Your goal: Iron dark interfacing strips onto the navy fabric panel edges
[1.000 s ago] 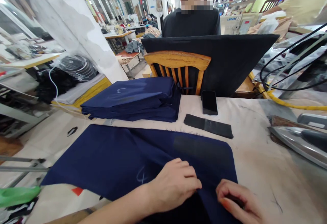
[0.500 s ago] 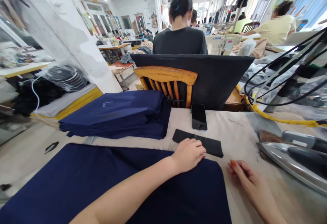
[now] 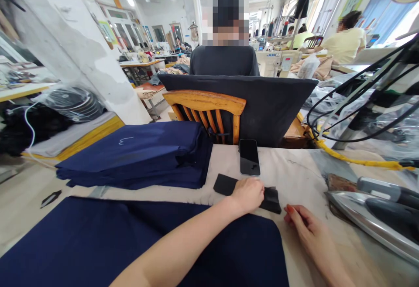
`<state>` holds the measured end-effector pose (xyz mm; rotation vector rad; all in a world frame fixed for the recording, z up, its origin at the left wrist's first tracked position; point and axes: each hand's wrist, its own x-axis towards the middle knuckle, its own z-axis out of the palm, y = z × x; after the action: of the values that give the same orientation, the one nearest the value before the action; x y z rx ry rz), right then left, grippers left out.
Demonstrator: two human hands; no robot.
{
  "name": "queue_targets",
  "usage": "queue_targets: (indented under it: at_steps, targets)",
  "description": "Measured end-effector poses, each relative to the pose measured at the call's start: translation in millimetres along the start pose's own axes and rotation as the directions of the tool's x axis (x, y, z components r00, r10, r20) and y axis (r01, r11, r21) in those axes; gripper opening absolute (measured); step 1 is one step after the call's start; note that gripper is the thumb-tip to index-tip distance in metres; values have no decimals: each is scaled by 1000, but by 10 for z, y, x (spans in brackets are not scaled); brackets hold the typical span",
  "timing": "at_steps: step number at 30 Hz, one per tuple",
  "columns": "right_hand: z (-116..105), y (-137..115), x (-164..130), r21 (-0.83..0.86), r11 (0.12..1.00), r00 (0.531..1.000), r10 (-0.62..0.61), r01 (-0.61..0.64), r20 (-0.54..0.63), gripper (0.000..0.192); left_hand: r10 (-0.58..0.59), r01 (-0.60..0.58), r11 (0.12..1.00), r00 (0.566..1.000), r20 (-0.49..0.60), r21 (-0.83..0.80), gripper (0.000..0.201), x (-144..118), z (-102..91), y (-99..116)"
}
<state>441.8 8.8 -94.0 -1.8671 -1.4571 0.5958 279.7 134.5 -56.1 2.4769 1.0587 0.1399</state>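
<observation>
Left hand bends its fingers nearly closed over one black fabric strip, covering and touching its middle; the fingertips are hidden, so whether they grip it cannot be told. The strip lies slantwise on the cloth-covered bench, between one smartphone and one navy fabric panel. The right hand, second of the two, is loosely curled just beside the strip's right end and apart from it, its thumb close to the forefinger; whether anything thin is pinched there cannot be told.

The navy panel spreads flat beneath the left forearm, its rounded corner toward the right hand. Behind it is one stack of folded navy fabric with a pale mark on top; its layers are too close to count. One clothes iron lies at the right, well apart from the strip.

Beyond the bench stands one wooden chair, with one black sheet behind its slats and one person in a dark top seated farther on. At the far left, clear plastic wrapping encloses a dark, ringed item. More clear plastic is heaped at the right, its contents unclear.
</observation>
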Motion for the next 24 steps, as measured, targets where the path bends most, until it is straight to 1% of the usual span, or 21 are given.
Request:
queue_targets:
  at_steps: [3, 7, 9, 11, 12, 13, 14, 15, 16, 17, 18, 19, 20, 21, 22, 24]
  targets:
    - [12, -69, -6, -66, 991, 992, -121, 120, -19, 36, -9, 7, 998, 1000, -26, -68, 14, -1, 18, -18]
    - [77, -199, -12, -189, 922, 941, -331, 338, 68, 31, -5, -20, 977, 993, -116, -212, 10, 3, -10, -64]
    - [118, -225, -14, -260, 884, 921, -376, 389, 102, 31, -7, -46, 952, 985, -170, -302, 11, -32, -101, -156]
    - [152, -217, -20, -321, 856, 914, -392, 404, 106, 32, -25, -59, 924, 977, -213, -379, 15, -135, -261, -319]
    - [164, -206, -25, -343, 847, 912, -397, 407, 103, 32, -46, -68, 892, 970, -240, -447, 18, -223, -365, -423]
    - [173, -193, -29, -359, 839, 911, -401, 409, 100, 32, -73, -86, 846, 959, -273, -527, 22, -337, -482, -537]
    - [178, -179, -33, -370, 833, 909, -404, 410, 97, 33, -135, -136, 707, 937, -322, -694, 22, -478, -611, -654]
    - [181, -167, -37, -376, 830, 908, -408, 412, 95, 33, -201, -211, 517, 912, -357, -830, 22, -645, -748, -766]
    - [183, -158, -39, -378, 828, 907, -411, 414, 94, 33, -258, -286, 365, 883, -392, -886, 20, -833, -890, -864]
    - [182, -150, -40, -377, 827, 905, -414, 417, 95, 33, -295, -350, 270, 857, -423, -897, 18, -1036, -1032, -943]
    - [180, -144, -38, -373, 827, 904, -416, 420, 96, 33, -315, -395, 220, 837, -448, -892, 17, -1248, -1169, -995]
    - [177, -138, -33, -367, 829, 904, -416, 421, 98, 33, -328, -430, 211, 815, -478, -878, 19, -1460, -1296, -1018]
    - [172, -132, -25, -358, 833, 904, -415, 422, 100, 33, -330, -446, 229, 801, -500, -865, 20, -1665, -1409, -1011]
    - [166, -126, -13, -346, 838, 905, -413, 422, 102, 33, -321, -438, 269, 799, -509, -858, 22, -1854, -1501, -974]
    - [160, -122, 1, -331, 844, 905, -411, 422, 105, 33, -301, -415, 318, 809, -506, -853, 23, -2023, -1568, -913]
    - [152, -133, 26, -294, 859, 908, -406, 419, 106, 35, -220, -350, 404, 859, -462, -845, 22, -2278, -1615, -736]
